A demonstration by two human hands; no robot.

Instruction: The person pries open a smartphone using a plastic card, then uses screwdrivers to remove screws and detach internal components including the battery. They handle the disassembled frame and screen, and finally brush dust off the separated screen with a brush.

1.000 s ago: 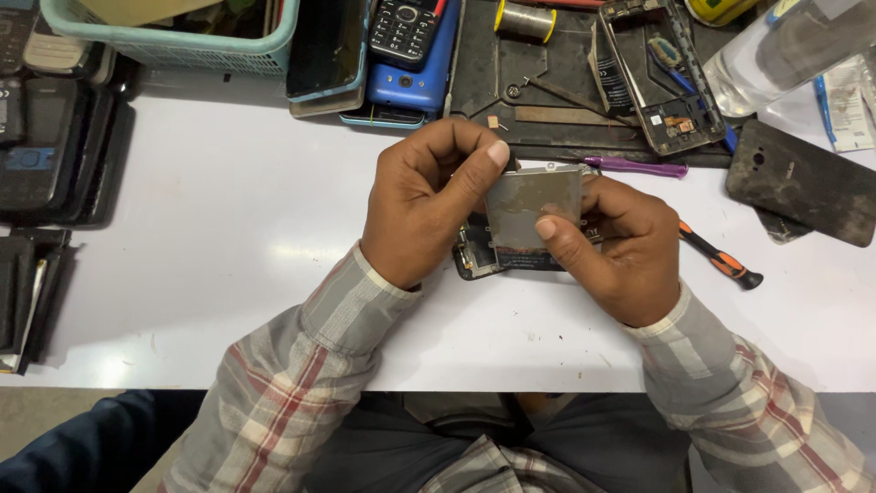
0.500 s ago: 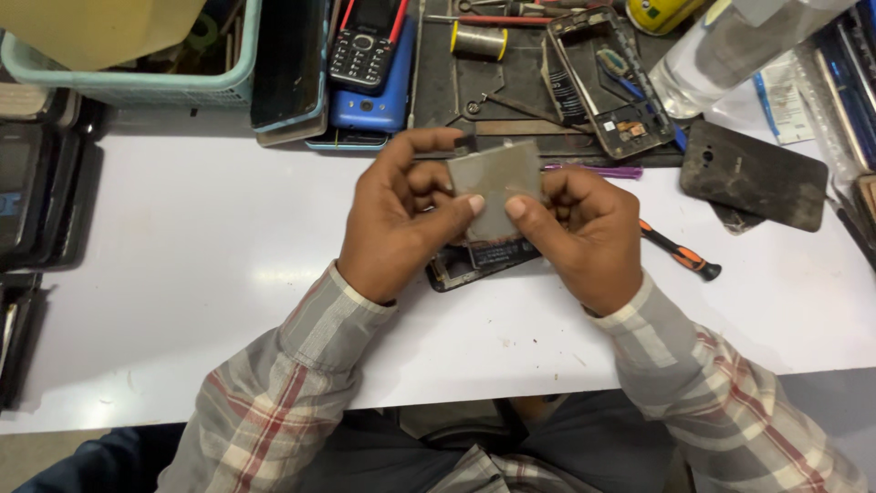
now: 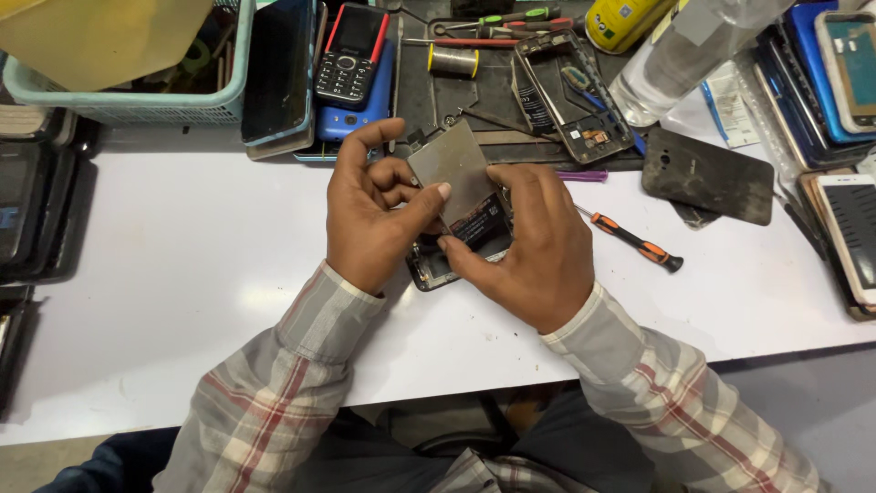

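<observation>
Item: thin grey rectangular metal plate (image 3: 453, 169), tilted, held above the white worktop (image 3: 182, 274) near the centre of the view. Left hand (image 3: 374, 215): fingers clamped on the plate's left edge, thumb pressed on its face. Right hand (image 3: 529, 246): fingers closed on the plate's right and lower edges, thumb beneath.

Under the plate, partly hidden by both hands: opened black smartphone body (image 3: 456, 251), lying on the worktop, a black battery showing inside it.

At 3 o'clock of the hands, near: orange-and-black-handled screwdriver (image 3: 634, 242), flat on the worktop. At 2 o'clock: dark scuffed phone back cover (image 3: 707, 175). At 1 o'clock: slim purple plastic tool (image 3: 581, 175), and beyond it an empty black phone frame (image 3: 570, 96) on a dark work mat (image 3: 420, 91). At 12 o'clock: small spool of solder wire (image 3: 453, 61). At 11 o'clock: black-and-red keypad phone (image 3: 351, 55) resting on a blue phone (image 3: 360, 119). At 10 o'clock, well apart: teal plastic mesh basket (image 3: 137, 100). Far right edge: stack of smartphones (image 3: 844, 91). Top right: clear plastic bottle (image 3: 675, 59), lying tilted
</observation>
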